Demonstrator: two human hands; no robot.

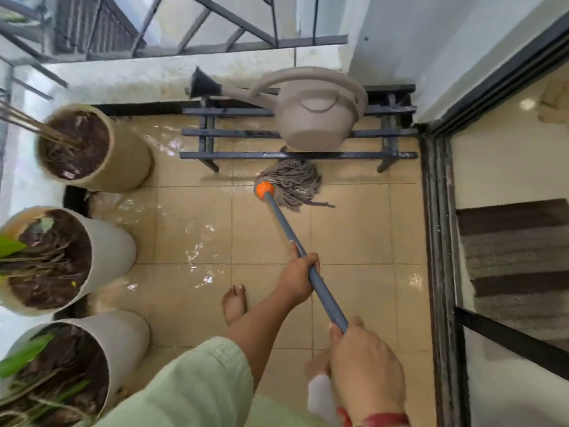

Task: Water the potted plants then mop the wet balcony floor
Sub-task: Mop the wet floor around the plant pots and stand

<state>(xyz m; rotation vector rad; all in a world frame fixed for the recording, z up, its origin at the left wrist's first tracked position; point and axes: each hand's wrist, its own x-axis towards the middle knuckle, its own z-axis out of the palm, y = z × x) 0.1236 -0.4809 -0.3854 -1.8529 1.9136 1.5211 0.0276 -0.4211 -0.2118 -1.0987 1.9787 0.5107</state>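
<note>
I hold a mop with a grey handle (284, 224) in both hands. My left hand (297, 278) grips the handle midway, and my right hand (366, 368) grips it near the top end. The grey string mop head (295, 181), below an orange collar (264, 189), rests on the wet beige tile floor (197, 229) just in front of a dark metal stand (234, 133). A taupe watering can (311, 112) sits on that stand. Three potted plants stand along the left: a ribbed tan pot (126, 158) and two white pots (112, 248) (123, 343).
Puddles shine on the tiles beside the pots. My bare feet (234, 303) stand on the floor. A black sliding-door frame (437, 241) borders the right, with a striped mat (517, 257) indoors. A low white wall with a metal railing (184, 47) closes the far side.
</note>
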